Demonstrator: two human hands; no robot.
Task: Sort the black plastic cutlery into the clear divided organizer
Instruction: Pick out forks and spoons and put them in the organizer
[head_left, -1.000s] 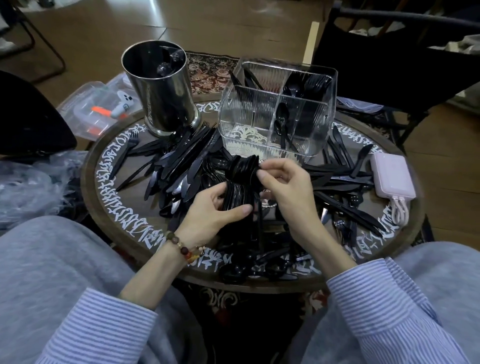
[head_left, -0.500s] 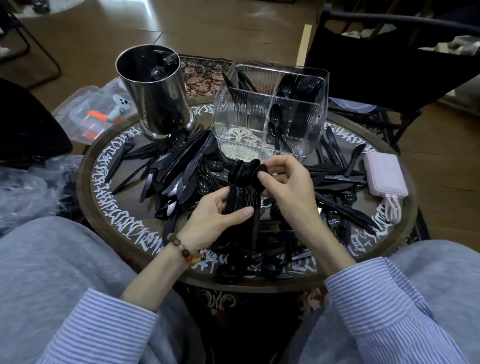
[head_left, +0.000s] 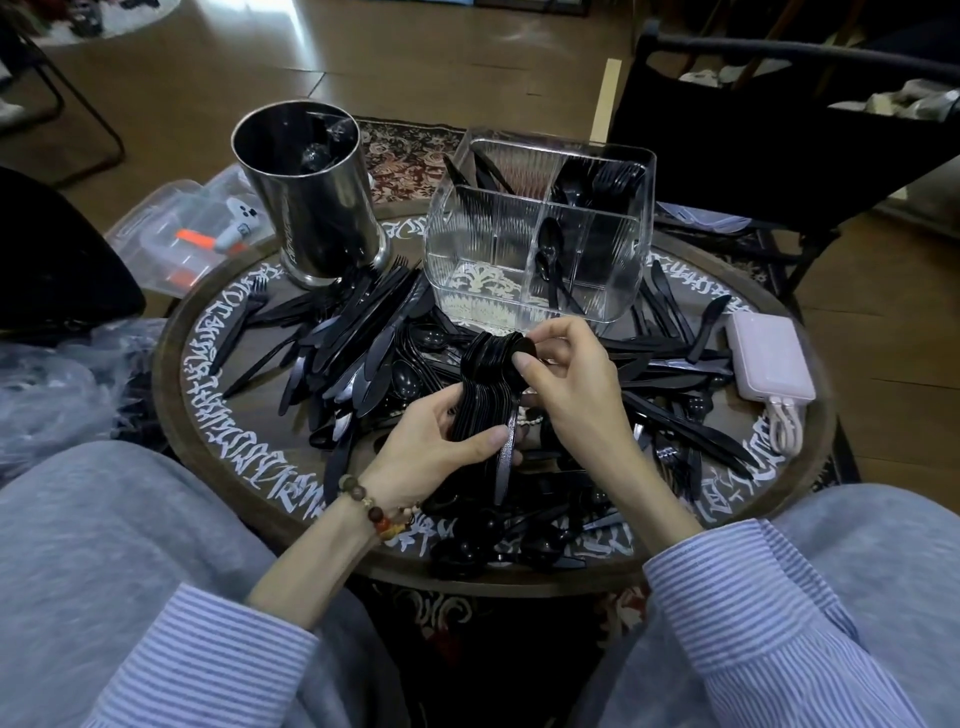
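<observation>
A stacked bundle of black plastic spoons (head_left: 485, 384) stands upright over the middle of the round table. My left hand (head_left: 431, 447) grips the handles from the left, thumb across them. My right hand (head_left: 566, 379) pinches the bowls at the top of the stack. Just behind the hands stands the clear divided organizer (head_left: 537, 234); its right front compartment holds a few spoons, the back compartments hold forks and knives, and the left front one shows only the table's pattern. Loose black cutlery (head_left: 358, 343) lies piled across the table.
A shiny metal canister (head_left: 311, 197) stands at the table's back left. A pink power bank (head_left: 769, 364) with a white cable lies at the right rim. A clear plastic box (head_left: 176, 239) sits on the floor at left; a black chair (head_left: 779, 135) stands behind right.
The spoon bundle and both hands have stayed in place; my right fingers have shifted slightly on the spoon bowls. The camera has tilted a little.
</observation>
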